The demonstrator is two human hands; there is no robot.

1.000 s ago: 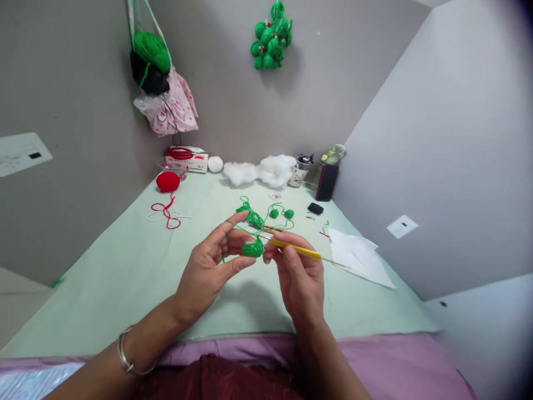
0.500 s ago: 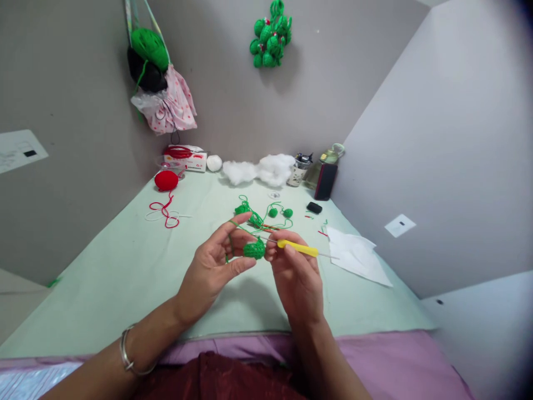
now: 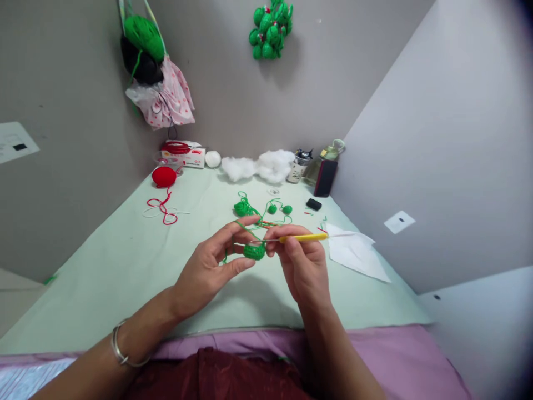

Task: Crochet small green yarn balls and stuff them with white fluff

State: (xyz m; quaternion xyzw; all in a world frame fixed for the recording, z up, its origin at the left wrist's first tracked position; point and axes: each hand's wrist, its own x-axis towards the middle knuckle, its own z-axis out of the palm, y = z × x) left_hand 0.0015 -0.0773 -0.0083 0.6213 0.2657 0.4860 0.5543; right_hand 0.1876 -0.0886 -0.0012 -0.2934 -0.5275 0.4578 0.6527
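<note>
Between thumb and fingers, my left hand [image 3: 212,256] pinches a small green crochet piece [image 3: 254,251], rounded with an opening at its top. Green yarn runs over the raised left index finger and down to the piece. My right hand [image 3: 302,261] is closed around the yellow handle of a crochet hook [image 3: 308,238]. The hook's metal shaft points left and reaches the piece's upper edge. Whether its tip sits inside a stitch is too small to tell. Just beyond the hands lies a tangled ball of green yarn [image 3: 241,209] with loose strands.
Two small green balls [image 3: 287,209] lie behind my hands. White stuffing [image 3: 275,165], a cup of pens [image 3: 296,168] and a phone [image 3: 325,178] line the back. Red yarn [image 3: 164,176] sits at left, white paper [image 3: 358,255] at right. Green crocheted pieces [image 3: 272,33] hang on the wall.
My right hand has turned the crochet hook from a downward slant to nearly level and shifted slightly right. The green piece has tipped, so its opening shows more. The whole view has shifted slightly.
</note>
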